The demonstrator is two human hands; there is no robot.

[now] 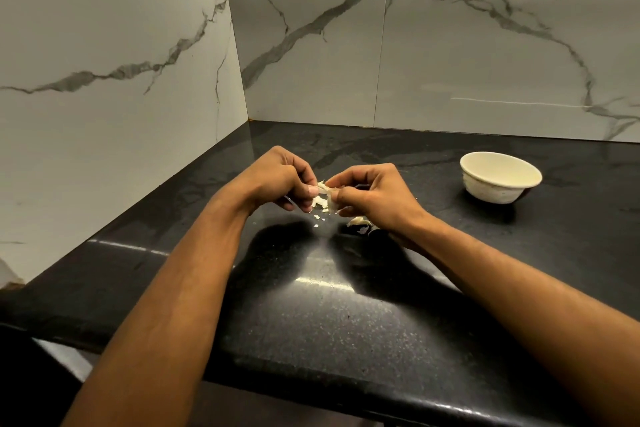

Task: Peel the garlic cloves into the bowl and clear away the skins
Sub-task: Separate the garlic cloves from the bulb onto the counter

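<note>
Garlic mid-peel, bowl waiting at right

We see a pale garlic clove with papery skin at frame centre, loose skins and flecks on the desk just below it, and a cream bowl upright at right.

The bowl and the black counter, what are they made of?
The bowl looks like glazed ceramic or perhaps stoneware: cream and smooth inside, speckled and rougher outside, with a thick rim. The counter seems to be polished stone, probably granite: black with fine pale flecks and a mirror-like shine that reflects the light.
</note>
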